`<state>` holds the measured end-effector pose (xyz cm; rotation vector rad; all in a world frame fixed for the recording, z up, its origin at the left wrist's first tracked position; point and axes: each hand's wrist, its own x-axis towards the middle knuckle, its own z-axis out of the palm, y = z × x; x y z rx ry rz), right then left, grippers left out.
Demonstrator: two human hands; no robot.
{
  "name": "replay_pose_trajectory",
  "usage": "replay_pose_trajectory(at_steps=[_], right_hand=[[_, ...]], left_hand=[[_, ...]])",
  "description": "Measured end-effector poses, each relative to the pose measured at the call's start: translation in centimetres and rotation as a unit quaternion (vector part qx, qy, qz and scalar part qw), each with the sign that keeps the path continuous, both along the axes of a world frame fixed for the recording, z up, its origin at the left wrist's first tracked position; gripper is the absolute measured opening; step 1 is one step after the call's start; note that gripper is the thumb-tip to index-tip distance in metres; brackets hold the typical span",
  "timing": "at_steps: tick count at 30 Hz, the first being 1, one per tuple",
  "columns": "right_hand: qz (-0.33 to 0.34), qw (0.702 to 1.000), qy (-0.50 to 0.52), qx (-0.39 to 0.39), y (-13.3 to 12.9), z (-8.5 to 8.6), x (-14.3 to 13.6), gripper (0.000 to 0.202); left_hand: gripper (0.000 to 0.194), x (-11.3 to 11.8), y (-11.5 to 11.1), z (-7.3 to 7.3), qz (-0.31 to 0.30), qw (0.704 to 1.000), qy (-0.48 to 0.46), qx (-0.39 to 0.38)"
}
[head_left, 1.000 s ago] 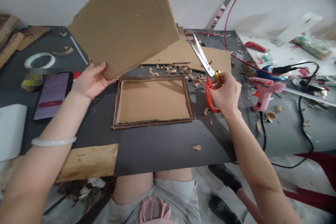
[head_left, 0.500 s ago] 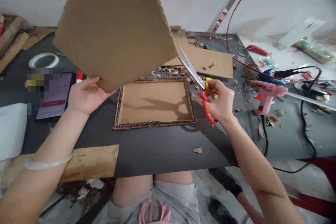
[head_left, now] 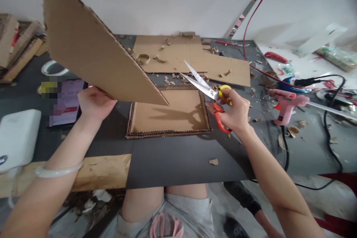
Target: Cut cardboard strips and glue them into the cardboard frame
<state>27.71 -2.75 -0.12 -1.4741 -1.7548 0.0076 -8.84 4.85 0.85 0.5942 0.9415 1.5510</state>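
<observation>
My left hand grips the lower edge of a large brown cardboard sheet, held up and tilted above the table's left half. My right hand holds scissors with red and yellow handles; their blades are apart and point left toward the sheet's lower right corner. Below and between the hands lies a shallow cardboard tray with corrugated walls on a dark grey table.
A phone and a white box lie at the left, with a tape roll behind. Flat cardboard and scraps lie at the back. A pink glue gun and cables sit at the right.
The cardboard sheet has swung left and tilted so its edge faces me. My right hand has brought the scissors left and lower, with the blades now pointing at the sheet's corner.
</observation>
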Motion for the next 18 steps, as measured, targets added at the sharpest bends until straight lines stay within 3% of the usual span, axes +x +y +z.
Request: replay_pose_trajectory(at_steps=[5,9,13,18], right_hand=[[-0.014,0.999,0.011,-0.027,0.0,0.1,-0.1,0.030],[-0.009,0.987,0.104,-0.126,-0.3,1.0,-0.3,0.036],[0.062,0.928,0.257,-0.263,-0.9,2.7,0.3,0.037],[0.144,0.860,0.327,-0.364,-2.5,4.3,1.4,0.044]], left_hand=[[0.036,0.3,0.0,0.0,0.007,0.999,-0.030,-0.018],[0.039,0.4,-0.3,0.1,-0.042,0.999,-0.010,-0.016],[0.039,0.4,-0.4,0.1,-0.062,0.998,-0.004,-0.015],[0.018,0.5,-0.3,-0.2,-0.054,0.997,-0.015,-0.055]])
